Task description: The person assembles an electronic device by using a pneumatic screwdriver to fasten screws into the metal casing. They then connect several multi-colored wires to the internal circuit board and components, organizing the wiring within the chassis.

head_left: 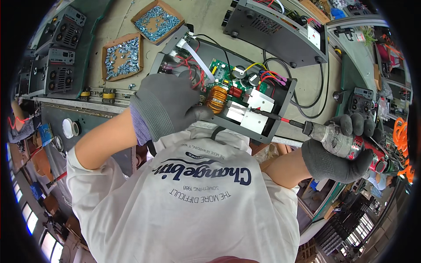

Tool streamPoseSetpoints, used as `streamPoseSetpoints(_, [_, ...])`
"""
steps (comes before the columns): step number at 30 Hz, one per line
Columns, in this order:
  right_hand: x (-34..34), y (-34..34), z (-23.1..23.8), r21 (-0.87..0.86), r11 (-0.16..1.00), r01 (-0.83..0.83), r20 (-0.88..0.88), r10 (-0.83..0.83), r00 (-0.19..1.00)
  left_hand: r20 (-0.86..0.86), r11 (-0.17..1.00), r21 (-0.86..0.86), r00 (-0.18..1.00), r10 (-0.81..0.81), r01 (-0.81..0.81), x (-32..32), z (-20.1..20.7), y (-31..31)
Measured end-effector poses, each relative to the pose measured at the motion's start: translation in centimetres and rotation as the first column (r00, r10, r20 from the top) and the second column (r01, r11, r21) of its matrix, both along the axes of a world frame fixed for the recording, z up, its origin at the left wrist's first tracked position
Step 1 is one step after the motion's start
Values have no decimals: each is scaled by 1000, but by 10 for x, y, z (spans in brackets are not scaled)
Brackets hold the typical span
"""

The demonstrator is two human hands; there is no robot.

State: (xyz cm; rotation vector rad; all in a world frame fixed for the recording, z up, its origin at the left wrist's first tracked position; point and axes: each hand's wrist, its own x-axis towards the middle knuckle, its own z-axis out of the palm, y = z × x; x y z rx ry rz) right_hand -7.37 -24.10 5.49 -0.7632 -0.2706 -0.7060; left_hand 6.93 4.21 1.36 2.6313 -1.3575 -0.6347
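Observation:
An open dark grey metal housing [280, 108] lies before me with a green circuit board [219, 70], a copper-wound coil [216, 99] and silver heat-sink plates [258, 105]. My left hand [169, 103], in a grey glove, rests over the housing's left part, thumb close beside the coil. Its fingers curl downward out of sight, so what they hold is hidden. In my gloved right hand [340, 151] is a red and grey power screwdriver [335, 139], fingers wrapped round its body. The long bit points left, its tip over the silver plates; contact with a screw cannot be made out.
Two cardboard trays of small screws, one nearer [123, 57] and one farther [158, 21], stand at the back left. Another dark housing [276, 33] lies behind with a black cable [322, 87]. Finished-looking machines [61, 70] stand left. An orange coiled hose [400, 136] hangs right.

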Motion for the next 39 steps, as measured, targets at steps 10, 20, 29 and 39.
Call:
streamPoseSetpoints(10, [5,-5,-8,133,981,138,-109,-124,986,-224,919,-68,892,-393,388,30,-11,-13])
streamPoseSetpoints(20, [9,-9,-14,104,978,179,-125,-166,978,-330,805,270,837,-438,528,33,-6,-36])
streamPoseSetpoints(29, [6,-29,-27,176,974,143,-134,-120,984,-381,798,307,835,-396,519,32,-9,-44])
streamPoseSetpoints(39, [9,-26,-33,202,910,361,-231,-315,921,-81,757,628,982,-168,181,8,13,-41])
